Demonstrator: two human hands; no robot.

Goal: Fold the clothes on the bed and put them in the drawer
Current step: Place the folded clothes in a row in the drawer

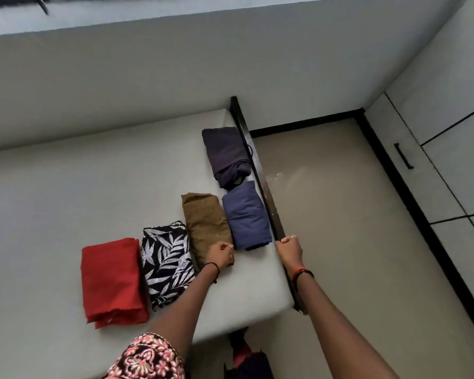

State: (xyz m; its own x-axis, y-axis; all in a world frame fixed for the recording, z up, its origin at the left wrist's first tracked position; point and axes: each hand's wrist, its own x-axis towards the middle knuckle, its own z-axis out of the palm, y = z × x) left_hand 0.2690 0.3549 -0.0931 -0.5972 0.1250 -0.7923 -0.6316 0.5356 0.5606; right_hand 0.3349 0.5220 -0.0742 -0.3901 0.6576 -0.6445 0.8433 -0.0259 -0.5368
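Left hand (220, 254) is a fist over the near end of the brown piece (204, 225), no cloth visibly gripped. Right hand (289, 247) is also a fist, at the bed rail (257, 170), nothing seen held.

Folding looks done. The red piece (111, 280), leaf-print piece (166, 263), brown, blue piece (245, 214) and navy piece (226, 154) lie on the bed (66, 201) toward its right edge.

Likely next: open a hand, lift one, and carry it to the cabinet fronts (435, 165). Long axes run near-to-far, far ends leaning left.

Open mattress (66, 187) left of folded clothes (205, 222); apparently raised rail (274, 217) rightward.
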